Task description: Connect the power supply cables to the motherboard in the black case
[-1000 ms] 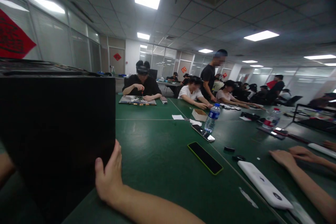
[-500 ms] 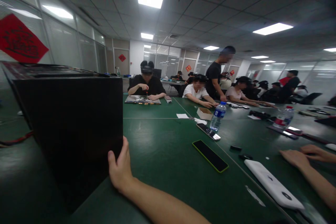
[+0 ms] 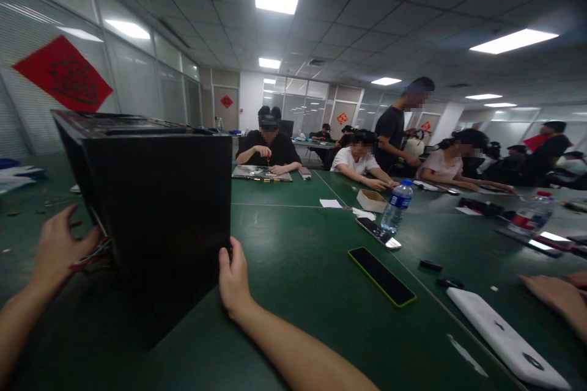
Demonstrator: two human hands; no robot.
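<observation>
A tall black computer case [image 3: 174,226] stands upright on the green table at the left, one corner turned toward me. My right hand [image 3: 235,278] grips its right edge low down, thumb on the near panel and fingers round the side. On the other side, my left hand [image 3: 64,247] is beside the case with fingers apart and the thumb pointing at it. Red and dark wires [image 3: 94,258] come out of the case's left side close to that thumb. Whether the hand touches them I cannot tell. The inside of the case is hidden.
Right of the case lie a phone with a green edge [image 3: 381,277], another phone [image 3: 378,233], a water bottle [image 3: 397,208], a small box [image 3: 371,200] and a long white device [image 3: 507,337]. A co-worker's hand [image 3: 554,296] rests at far right. Others sit across the table.
My left hand has come into view at the left of the case. The view has swung left, so everything sits further right. My right hand keeps its hold on the case's edge.
</observation>
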